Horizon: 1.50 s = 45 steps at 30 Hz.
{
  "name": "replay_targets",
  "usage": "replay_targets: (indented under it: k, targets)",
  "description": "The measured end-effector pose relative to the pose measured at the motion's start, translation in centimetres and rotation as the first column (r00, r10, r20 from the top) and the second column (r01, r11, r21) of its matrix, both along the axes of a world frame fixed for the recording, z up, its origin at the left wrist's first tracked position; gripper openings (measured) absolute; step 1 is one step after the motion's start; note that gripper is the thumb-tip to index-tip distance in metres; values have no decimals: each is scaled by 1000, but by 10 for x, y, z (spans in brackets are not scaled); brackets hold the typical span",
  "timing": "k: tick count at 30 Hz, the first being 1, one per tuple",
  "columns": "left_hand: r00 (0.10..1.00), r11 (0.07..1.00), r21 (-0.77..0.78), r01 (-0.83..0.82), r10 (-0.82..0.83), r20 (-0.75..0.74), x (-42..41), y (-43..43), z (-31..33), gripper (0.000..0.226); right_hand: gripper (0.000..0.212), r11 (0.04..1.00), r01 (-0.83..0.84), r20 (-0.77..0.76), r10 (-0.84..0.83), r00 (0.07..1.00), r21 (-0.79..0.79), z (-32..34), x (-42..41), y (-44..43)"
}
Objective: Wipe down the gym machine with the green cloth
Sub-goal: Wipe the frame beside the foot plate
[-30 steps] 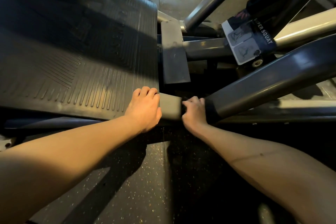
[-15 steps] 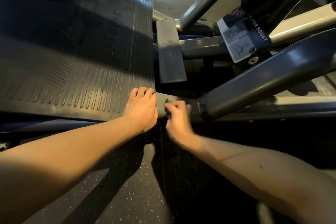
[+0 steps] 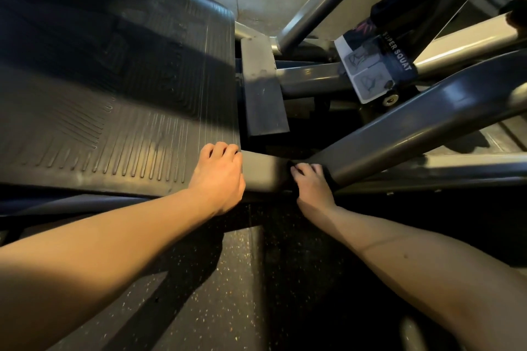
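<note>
While only the head camera shows this moment, it shows both hands well. The right hand (image 3: 312, 182) is down on the gym machine (image 3: 413, 122), right where the low bar (image 3: 265, 171) meets the big slanted bar. Its fingers are bent around the green cloth (image 3: 330, 175) and press it onto the metal. The cloth looks almost black in this dim light, and only small bits of it peek out beside the hand.

The left hand (image 3: 219, 177) is on the near corner of the ribbed foot plate (image 3: 128, 122). Its fingers are bent, with the tips on top of the plate, so it seems to hold the edge to keep the person steady. The thumb is hidden. It has no cloth.

I think the job is in the middle of the wiping part. The cloth is on the machine, at that joint. I cannot tell which parts are clean, because no wet marks or dust show. The slanted bar, the bars farther back and the wide foot plate may all need a wipe.

One label (image 3: 397, 51) can be read. It says "SUPER SQUAT" in white letters on a dark band. Next to it is a pale sticker (image 3: 365, 74) with little drawings, too small to make out. The speckled floor (image 3: 214, 279) is under both arms.
</note>
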<state>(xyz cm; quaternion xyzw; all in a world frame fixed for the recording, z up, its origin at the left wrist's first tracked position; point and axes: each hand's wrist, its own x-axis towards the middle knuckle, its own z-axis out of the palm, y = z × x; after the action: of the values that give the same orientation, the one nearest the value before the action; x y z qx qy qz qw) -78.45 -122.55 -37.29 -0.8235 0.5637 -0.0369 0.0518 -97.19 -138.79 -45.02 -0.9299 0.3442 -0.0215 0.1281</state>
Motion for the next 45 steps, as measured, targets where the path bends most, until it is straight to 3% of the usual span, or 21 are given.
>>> replay_targets:
  k: [6,12,18,24,27,32,35,37,40,45]
  targets:
    - [1000,1000,7,-4,4,-21,0,0,1,48,55,990,140,-126,-136,983,28,20,47,-25]
    - [1000,1000,10,-8,8,-9,-1,-4,3,47,66,985,122,144,-139,980,121,10,6,24]
    - [1000,1000,13,-8,8,-8,-1,-4,4,46,56,947,233,150,-269,951,220,13,36,24]
    - [999,1000,15,-22,22,-25,-3,-5,5,48,52,966,-161,380,73,922,203,21,53,66]
    - [1000,1000,8,-11,11,-10,-2,-5,3,49,66,961,-206,299,145,943,184,20,42,48]
    - [1000,1000,2,5,-5,-6,0,-3,-1,48,62,984,111,58,-120,991,138,20,17,3]
    - [1000,1000,-13,7,-7,-13,-1,-1,-1,48,64,990,107,68,-113,991,97,15,6,17]
    - [1000,1000,-18,5,-5,-8,-2,0,-1,47,63,965,129,107,-157,982,230,16,-3,34]
    - [1000,1000,-12,-5,5,3,-7,-1,1,47,53,838,183,139,-292,946,514,28,-27,49]
    - [976,976,-103,192,-200,-84,-40,6,9,42,37,763,93,178,-264,948,639,49,-65,65]
